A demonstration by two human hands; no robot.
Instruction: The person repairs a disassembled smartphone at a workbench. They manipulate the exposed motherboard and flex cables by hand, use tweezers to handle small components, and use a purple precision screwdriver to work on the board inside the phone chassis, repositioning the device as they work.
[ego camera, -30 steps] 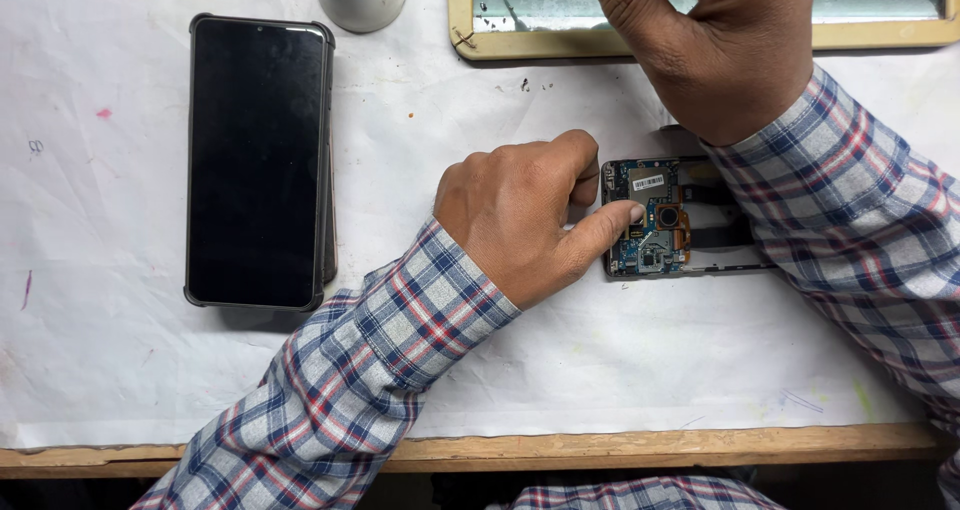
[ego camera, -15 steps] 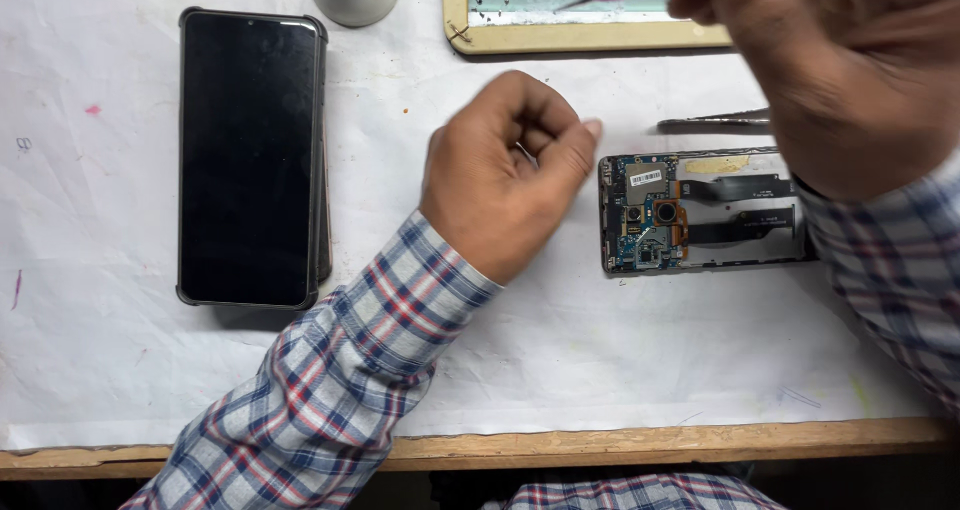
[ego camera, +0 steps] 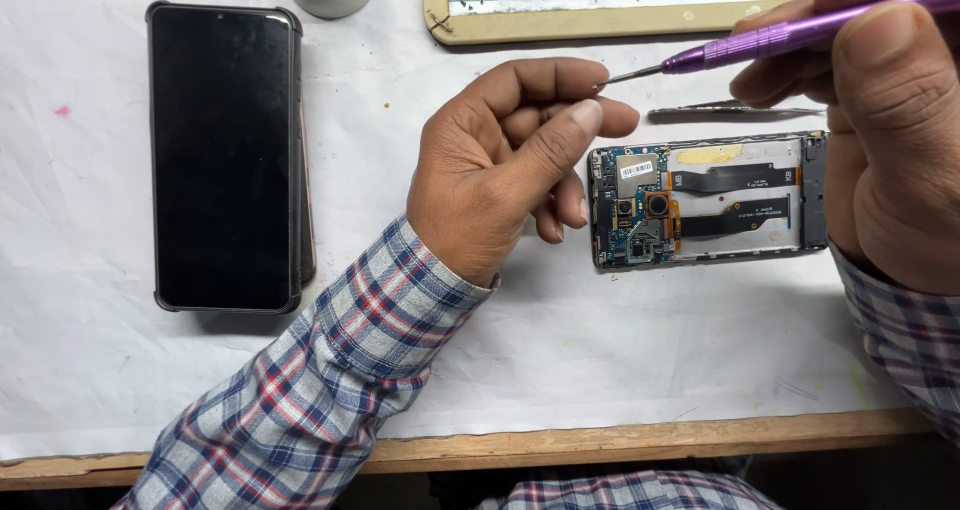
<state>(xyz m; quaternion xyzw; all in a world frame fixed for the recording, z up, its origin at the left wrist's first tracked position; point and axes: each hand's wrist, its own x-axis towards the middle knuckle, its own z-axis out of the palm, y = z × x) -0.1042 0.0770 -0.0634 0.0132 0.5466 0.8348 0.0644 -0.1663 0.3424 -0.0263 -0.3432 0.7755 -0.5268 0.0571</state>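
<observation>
A purple precision screwdriver (ego camera: 800, 32) is gripped in the right hand (ego camera: 885, 135), fingers pressed together around its shaft, tip aimed at 9 o'clock. The tip is met by the left hand (ego camera: 500, 165), thumb and forefinger pinched at it; what is pinched is too small to tell. The opened phone (ego camera: 710, 200), circuit board exposed, is laid flat on the white-covered counter (ego camera: 600, 350), between both hands. Tweezers (ego camera: 730, 112) are seen at its 12 o'clock. A black phone (ego camera: 225, 155) is laid at the left hand's 9 o'clock.
</observation>
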